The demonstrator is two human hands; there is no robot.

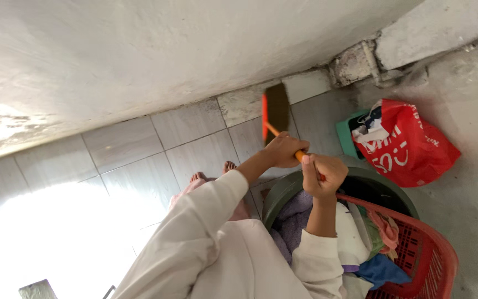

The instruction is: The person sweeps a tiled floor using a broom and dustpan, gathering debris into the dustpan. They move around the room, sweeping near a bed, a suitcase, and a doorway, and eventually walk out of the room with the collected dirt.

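Note:
My left hand and my right hand are both closed around the orange handle of a broom, the left one nearer the head. The broom's head, with dark bristles and an orange edge, rests on the grey tiled floor close to the white wall. I wear long pale sleeves. My bare feet show just below the left forearm, on the tiles.
A dark green basin with clothes sits under my right hand, and a red plastic laundry basket with cloths lies across it. A red plastic bag and a small green container stand on the bare concrete floor.

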